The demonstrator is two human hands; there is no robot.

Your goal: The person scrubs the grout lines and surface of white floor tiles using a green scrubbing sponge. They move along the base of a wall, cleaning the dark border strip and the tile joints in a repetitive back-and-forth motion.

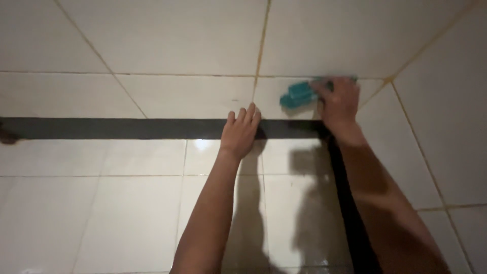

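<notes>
Head view: a teal scrub brush [298, 94] is gripped by the right hand [339, 104], fingers curled over its back, and pressed to the white tile wall [177, 35] near the corner. It seems light, rigid, perhaps slippery. The left hand [240, 133] is laid flat, fingers together, on the dark tile band [127, 128].

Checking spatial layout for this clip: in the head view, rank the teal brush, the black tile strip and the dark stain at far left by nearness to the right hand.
From the right hand:
1. Teal brush, in its grip.
2. Black tile strip, just below the wrist.
3. Dark stain, far left edge.
</notes>
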